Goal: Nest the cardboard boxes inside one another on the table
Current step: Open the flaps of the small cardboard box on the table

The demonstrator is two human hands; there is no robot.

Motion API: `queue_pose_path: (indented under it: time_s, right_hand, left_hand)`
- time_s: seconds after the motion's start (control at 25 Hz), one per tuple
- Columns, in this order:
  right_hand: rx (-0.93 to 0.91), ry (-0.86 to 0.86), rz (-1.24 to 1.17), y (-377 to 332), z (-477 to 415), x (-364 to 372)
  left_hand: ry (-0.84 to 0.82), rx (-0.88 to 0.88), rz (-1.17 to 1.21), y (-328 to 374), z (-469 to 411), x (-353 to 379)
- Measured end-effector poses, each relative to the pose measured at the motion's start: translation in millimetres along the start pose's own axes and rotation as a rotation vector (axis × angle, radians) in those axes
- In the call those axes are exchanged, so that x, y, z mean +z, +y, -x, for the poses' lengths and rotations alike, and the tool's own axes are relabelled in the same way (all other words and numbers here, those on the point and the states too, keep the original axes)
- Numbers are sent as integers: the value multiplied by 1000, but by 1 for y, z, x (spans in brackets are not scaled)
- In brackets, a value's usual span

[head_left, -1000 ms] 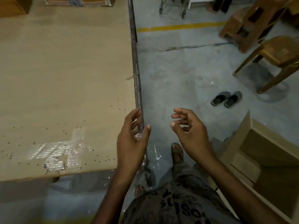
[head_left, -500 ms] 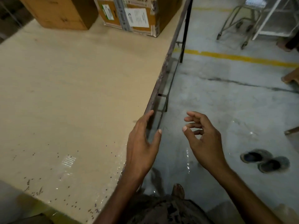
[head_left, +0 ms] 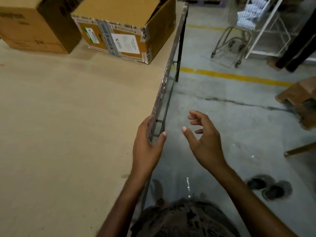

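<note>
Two cardboard boxes stand at the far end of the tan table (head_left: 68, 125). The taped box (head_left: 124, 31) with white labels sits near the table's right edge, its top flaps partly raised. A plain brown box (head_left: 34, 26) sits to its left, cut off by the frame. My left hand (head_left: 147, 147) rests at the table's right edge, fingers spread, thumb over the side. My right hand (head_left: 203, 141) hovers over the floor beside it, fingers loosely curled and holding nothing. Both hands are well short of the boxes.
The table's metal edge (head_left: 164, 86) runs diagonally up the middle. On the concrete floor to the right are a yellow line (head_left: 230, 76), a wire cart (head_left: 239, 31), a wooden stool (head_left: 301, 98) and a pair of slippers (head_left: 270, 187).
The view has tilted up and swung left, bringing the two boxes into sight; the open box on the floor has left the frame. Both hands stay open at the table edge.
</note>
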State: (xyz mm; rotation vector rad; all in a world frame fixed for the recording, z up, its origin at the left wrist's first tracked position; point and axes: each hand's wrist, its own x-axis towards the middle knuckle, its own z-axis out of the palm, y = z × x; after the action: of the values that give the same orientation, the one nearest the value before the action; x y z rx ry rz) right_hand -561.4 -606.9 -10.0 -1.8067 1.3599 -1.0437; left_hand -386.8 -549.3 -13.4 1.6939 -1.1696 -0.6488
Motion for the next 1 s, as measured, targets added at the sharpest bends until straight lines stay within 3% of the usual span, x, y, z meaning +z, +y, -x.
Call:
queue_pose_path:
  time_s: [0.2, 0.52, 0.76, 1.0]
  right_hand:
    - [74, 28, -105, 36, -76, -13]
    - [-55, -190, -115, 86, -261, -49]
    - [-171, -366, -181, 85, -375, -22]
    - [-265, -470, -210, 67, -475, 36]
  left_hand:
    - [3, -38, 93, 3, -77, 50]
    - [321, -71, 106, 59, -200, 148]
    - [516, -137, -25, 74, -286, 157]
    - [641, -98, -1, 64, -382, 134]
